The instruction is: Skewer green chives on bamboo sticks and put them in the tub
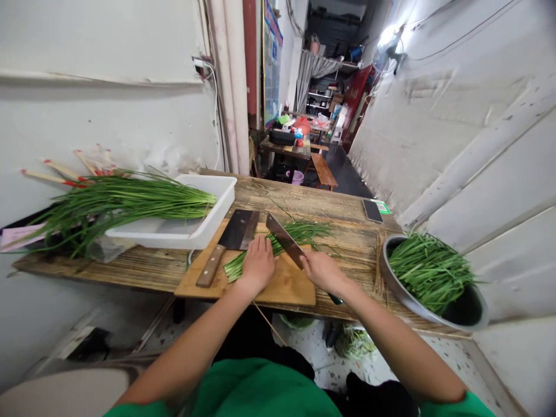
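Wood tbl (354,231) w/ 1 brd (295,285), 2 knives (234,230) (284,237), 2 hands (259,260) (322,270)

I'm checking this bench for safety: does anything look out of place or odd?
A second cleaver lies on the board beside the left hand, which looks odd because the right hand already holds a knife. The greens on the board also trail untidily past its far edge onto the table.
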A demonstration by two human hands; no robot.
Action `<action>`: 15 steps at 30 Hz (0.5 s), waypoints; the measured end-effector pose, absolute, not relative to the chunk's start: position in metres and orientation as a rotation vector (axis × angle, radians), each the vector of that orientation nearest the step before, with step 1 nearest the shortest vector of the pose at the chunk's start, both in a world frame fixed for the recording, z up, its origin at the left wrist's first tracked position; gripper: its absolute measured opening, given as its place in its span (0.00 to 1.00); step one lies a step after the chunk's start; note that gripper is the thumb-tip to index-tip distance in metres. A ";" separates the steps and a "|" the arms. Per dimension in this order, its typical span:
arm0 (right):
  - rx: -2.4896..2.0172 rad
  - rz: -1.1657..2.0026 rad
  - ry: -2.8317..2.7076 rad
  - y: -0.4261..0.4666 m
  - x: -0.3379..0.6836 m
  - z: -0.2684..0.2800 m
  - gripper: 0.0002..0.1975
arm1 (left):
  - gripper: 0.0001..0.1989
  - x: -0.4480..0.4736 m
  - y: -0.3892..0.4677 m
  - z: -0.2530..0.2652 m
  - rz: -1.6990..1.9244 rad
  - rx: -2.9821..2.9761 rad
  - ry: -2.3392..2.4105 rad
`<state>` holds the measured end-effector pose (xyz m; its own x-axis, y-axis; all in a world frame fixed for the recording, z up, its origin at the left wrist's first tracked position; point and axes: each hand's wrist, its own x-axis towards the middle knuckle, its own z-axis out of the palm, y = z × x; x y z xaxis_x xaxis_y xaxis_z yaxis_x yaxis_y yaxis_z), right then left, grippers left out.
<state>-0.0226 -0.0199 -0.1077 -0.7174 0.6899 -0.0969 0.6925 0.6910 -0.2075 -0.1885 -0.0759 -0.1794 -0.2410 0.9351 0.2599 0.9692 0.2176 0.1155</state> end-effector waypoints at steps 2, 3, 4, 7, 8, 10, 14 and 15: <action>1.115 -0.324 2.881 -0.019 -0.027 -0.104 0.14 | 0.24 -0.188 -0.069 -0.187 -0.346 -1.793 -2.406; 1.089 -0.310 2.883 -0.018 -0.028 -0.103 0.14 | 0.23 -0.189 -0.068 -0.190 -0.340 -1.794 -2.417; 1.070 -0.299 2.883 -0.017 -0.029 -0.103 0.15 | 0.22 -0.191 -0.067 -0.191 -0.342 -1.804 -2.415; 1.049 -0.291 2.856 -0.016 -0.032 -0.101 0.15 | 0.20 -0.194 -0.068 -0.195 -0.363 -1.801 -2.396; 1.051 -0.293 2.839 -0.016 -0.033 -0.101 0.15 | 0.20 -0.194 -0.068 -0.196 -0.358 -1.780 -2.397; 1.052 -0.300 2.805 -0.017 -0.036 -0.101 0.15 | 0.20 -0.193 -0.068 -0.197 -0.332 -1.739 -2.400; 1.057 -0.311 2.745 -0.018 -0.041 -0.101 0.15 | 0.19 -0.194 -0.068 -0.197 -0.305 -1.755 -2.392; 1.065 -0.311 2.724 -0.018 -0.042 -0.102 0.15 | 0.19 -0.194 -0.068 -0.196 -0.315 -1.769 -2.389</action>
